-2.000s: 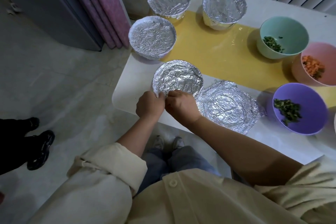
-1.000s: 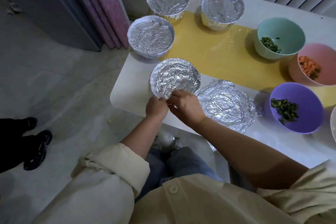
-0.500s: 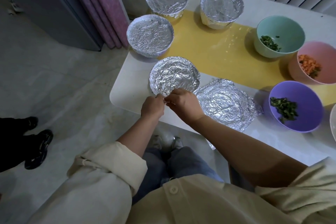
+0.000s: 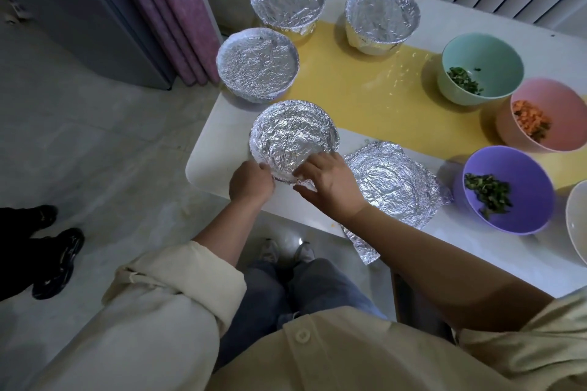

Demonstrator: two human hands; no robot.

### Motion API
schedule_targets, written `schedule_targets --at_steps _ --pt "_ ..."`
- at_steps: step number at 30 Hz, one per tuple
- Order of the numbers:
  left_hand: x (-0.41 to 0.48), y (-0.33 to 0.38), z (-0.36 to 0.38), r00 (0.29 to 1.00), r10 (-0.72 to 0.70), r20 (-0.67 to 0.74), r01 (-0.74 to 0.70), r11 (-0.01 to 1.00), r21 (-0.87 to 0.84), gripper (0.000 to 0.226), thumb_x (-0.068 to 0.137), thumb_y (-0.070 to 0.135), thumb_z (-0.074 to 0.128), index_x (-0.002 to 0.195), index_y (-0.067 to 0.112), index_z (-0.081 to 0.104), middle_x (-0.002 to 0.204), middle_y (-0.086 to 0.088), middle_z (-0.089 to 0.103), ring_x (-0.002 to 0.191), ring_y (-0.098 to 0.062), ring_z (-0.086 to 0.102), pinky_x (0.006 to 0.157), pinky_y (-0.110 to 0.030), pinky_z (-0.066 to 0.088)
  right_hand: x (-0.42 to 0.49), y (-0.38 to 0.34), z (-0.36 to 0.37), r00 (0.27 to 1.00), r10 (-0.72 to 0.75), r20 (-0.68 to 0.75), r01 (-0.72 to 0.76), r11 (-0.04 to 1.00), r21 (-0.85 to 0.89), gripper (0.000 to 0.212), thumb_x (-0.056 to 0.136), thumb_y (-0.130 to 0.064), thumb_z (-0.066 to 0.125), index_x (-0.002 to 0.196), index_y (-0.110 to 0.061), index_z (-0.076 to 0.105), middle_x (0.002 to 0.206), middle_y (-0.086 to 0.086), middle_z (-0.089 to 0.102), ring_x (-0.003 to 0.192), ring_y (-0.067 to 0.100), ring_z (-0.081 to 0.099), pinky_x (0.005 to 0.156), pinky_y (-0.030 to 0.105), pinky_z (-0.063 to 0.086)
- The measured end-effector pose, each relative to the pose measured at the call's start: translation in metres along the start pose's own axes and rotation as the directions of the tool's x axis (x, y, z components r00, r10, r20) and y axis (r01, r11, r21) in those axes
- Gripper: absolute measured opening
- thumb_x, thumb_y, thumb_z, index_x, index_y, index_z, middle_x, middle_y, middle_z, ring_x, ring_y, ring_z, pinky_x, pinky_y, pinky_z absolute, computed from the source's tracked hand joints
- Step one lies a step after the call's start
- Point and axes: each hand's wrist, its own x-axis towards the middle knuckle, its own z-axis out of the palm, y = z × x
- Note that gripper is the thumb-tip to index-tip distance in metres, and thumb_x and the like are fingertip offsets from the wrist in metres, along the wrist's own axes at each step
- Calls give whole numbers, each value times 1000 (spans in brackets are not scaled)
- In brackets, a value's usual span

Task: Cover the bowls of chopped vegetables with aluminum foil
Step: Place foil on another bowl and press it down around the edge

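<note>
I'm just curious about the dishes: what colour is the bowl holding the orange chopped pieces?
The bowl is pink, clearest in the head view.

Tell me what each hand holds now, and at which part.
The left hand grips the foil-covered bowl at its near-left rim. The right hand holds nothing: it only presses fairly straight fingers on the foil at the near rim.

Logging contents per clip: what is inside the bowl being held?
Only its crumpled foil cover shows, gripped at the edge by the left hand, pressed by the right hand. Contents are hidden.
</note>
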Motion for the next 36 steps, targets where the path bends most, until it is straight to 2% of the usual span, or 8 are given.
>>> schedule_targets --at_steps 3,7,16,20,24,28,32,36 --pt "-4 -1 1 999 29 -34 -29 1000 -3 58 77 43 26 89 0 62 86 -20 72 80 -38 70 85 -49 56 -1 3 2 1000 -26 -13 26 999 -30 23 68 -24 84 82 -14 69 82 4 61 80 28 58 67 34 38" --pt "-12 3 1 998 -49 -51 48 999 -12 74 84 65 34 95 0 68 91 -14 72 84 -35 70 86 -42 55 5 2 8 998 -62 -12 61 998 -18 15 69 -13 81 77 -13 68 78 5 60 74 30 56 61 36 44" --pt "1 3 10 992 -60 -115 52 996 -70 44 92 31 40 96 -3 67 93 -19 74 85 -37 72 83 -48 57 10 -5 12 997 -73 -21 73 997 -1 15 82 -12 68 67 -8 67 69 5 58 66 28 55 52 32 41" --pt "-14 9 3 971 -39 -237 13 994 -111 46 93 43 53 87 2 72 85 -13 74 81 -30 70 76 -36 53 16 -11 13 999 -40 -31 40 999 19 12 76 -10 74 66 -9 67 66 4 57 65 28 56 50 31 42" --pt "-34 13 -1 900 -50 -432 -38 981 -192 30 84 39 72 99 14 74 92 -1 76 86 -19 69 76 -25 43 19 -15 15 999 -37 -34 38 998 42 12 75 -9 73 64 -8 66 65 5 56 63 29 56 46 32 44" --pt "-20 10 0 909 -176 -378 14 920 -393 20 71 25 80 87 14 79 80 -1 77 74 -22 74 81 -38 60 22 -20 16 999 -30 -29 31 998 53 13 69 -7 76 63 -9 66 64 5 56 62 28 57 44 29 43" --pt "-10 15 0 926 -238 -294 72 873 -482 11 68 19 81 78 15 76 75 -5 76 69 -27 74 77 -44 62 27 -23 16 999 2 -32 0 998 66 13 66 -6 81 63 -9 68 63 5 56 61 28 57 44 28 44" --pt "-19 18 0 938 -304 -167 118 734 -669 21 75 2 81 94 2 72 89 -17 73 75 -29 72 67 -33 61 27 -22 17 998 -3 -57 8 996 90 14 64 -4 82 67 -12 71 64 4 57 59 28 57 45 27 43"
